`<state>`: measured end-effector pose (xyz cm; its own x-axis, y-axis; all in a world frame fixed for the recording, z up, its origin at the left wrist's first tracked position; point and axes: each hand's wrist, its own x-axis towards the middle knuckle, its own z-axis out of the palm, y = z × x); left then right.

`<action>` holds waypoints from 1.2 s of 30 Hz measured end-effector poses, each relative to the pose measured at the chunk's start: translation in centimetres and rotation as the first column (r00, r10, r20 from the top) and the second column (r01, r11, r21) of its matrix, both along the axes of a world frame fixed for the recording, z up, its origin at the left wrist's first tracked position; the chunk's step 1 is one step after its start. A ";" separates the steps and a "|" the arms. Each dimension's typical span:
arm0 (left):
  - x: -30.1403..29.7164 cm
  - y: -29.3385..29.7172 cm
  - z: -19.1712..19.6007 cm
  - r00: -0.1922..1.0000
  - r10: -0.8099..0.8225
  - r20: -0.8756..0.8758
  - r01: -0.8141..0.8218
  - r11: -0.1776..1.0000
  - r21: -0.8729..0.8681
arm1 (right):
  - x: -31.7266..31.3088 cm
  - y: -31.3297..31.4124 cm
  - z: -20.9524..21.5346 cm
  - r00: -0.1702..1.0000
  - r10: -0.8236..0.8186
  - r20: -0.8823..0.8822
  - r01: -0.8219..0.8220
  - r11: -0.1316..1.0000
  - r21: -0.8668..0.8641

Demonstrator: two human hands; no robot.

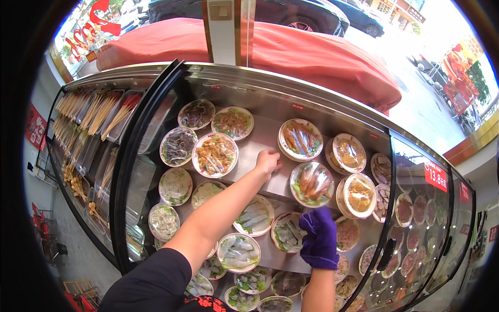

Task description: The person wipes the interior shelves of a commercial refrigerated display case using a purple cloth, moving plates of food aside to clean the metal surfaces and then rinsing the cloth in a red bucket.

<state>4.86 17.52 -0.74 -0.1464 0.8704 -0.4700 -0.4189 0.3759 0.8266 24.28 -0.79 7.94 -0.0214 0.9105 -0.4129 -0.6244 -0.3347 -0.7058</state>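
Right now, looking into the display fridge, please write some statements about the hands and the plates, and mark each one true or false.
1. The left hand reaches to a bare part of the steel shelf between wrapped plates. True.
2. The right hand is bare. False: a purple cloth covers it.
3. The plates of food are uncovered. False: clear film covers them, as on the plate of orange strips.
4. Skewers lie in trays at the far left. True.

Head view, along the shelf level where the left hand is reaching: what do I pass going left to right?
Plate of dark sliced food → plate of tan strips → left hand → wrapped plate of orange pieces on greens → stacked bowls of brown food.
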 end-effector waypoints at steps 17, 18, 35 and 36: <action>-7.3 4.7 -1.3 0.991 0.032 -0.131 -0.027 0.999 0.043 | -5.2 -0.5 -3.5 0.955 -0.059 0.292 0.006 0.983 0.182; -7.9 4.8 -1.3 0.994 0.012 -0.112 -0.009 0.999 0.034 | -6.8 -0.7 -2.6 0.986 -0.092 -0.142 0.068 0.984 -0.166; -10.0 5.9 -3.7 0.908 0.081 -0.410 -0.030 0.991 0.131 | -15.7 1.2 -1.5 0.559 -0.300 0.773 -0.333 0.773 0.541; -10.6 5.9 -3.9 0.917 0.067 -0.394 -0.014 0.991 0.134 | -16.3 1.3 -2.1 0.560 -0.311 0.768 -0.345 0.755 0.557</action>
<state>-5.78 23.39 -4.68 -0.3345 0.9079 -0.2527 -0.0588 0.2475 0.9671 8.02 0.55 5.80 -0.0150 0.9327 0.3604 0.2973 0.3483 -0.8890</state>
